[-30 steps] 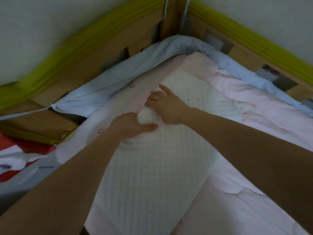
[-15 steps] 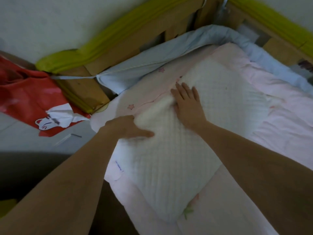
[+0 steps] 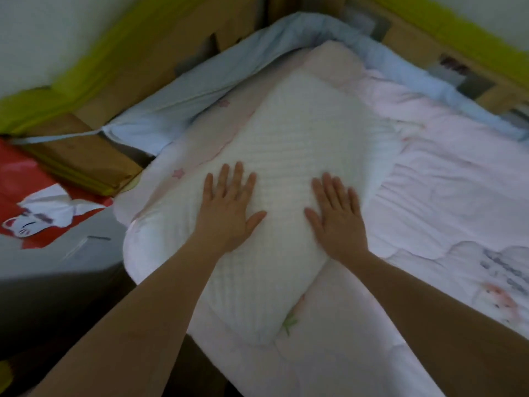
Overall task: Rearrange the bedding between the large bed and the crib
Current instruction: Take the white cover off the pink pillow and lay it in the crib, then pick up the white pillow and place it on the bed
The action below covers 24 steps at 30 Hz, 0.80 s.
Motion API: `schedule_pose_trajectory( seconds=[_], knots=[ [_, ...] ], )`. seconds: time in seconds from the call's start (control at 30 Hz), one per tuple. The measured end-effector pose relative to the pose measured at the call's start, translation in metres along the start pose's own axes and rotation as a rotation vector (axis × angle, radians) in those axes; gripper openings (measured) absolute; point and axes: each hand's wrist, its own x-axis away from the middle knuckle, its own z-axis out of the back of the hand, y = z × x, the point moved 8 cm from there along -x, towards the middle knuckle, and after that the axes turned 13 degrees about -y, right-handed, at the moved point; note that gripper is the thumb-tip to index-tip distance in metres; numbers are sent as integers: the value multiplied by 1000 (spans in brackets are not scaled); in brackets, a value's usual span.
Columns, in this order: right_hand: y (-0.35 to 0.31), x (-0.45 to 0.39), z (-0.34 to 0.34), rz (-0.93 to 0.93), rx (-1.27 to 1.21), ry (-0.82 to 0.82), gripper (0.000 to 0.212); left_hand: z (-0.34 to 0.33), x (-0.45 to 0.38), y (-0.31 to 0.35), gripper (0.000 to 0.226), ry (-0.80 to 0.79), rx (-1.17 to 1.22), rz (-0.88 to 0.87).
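Wooden crib rails (image 3: 160,47) capped in green padding close off the corner ahead of us, and inside them our grip is wide: both hands lie flat with straight fingers, holding nothing. Our left hand (image 3: 229,207) and right hand (image 3: 336,216) press side by side on the near half of the white quilted pillow (image 3: 300,144), which lies on the pink quilt (image 3: 443,196) in the crib and points away from our hands toward the far corner. Beyond our fingertips a pale blue bumper (image 3: 200,93) runs along the rails. Left of our left hand, the mattress edge drops to a grey bed surface with a red printed cloth (image 3: 25,190).

We judge the risk to be at that left edge: the pillow's near end sits close to it, so uneven pressing could slide or tip the pillow off. Pushing forward could also ruck the quilt beneath or crowd the bumper.
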Motion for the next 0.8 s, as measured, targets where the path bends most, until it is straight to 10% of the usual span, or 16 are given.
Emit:
schedule_pose_trajectory(
  seconds=[0.27, 0.5, 0.8],
  knots=[
    [73, 67, 55, -279, -97, -352, 37, 24, 20, 96, 71, -725, -302, -170],
    [172, 280, 138, -450, -354, -264, 25, 119, 114, 308, 36, -391, -555, -643],
    [303, 692, 158, -945, -475, -230, 27, 104, 323, 646, 38, -338, -837, -1006]
  ],
)
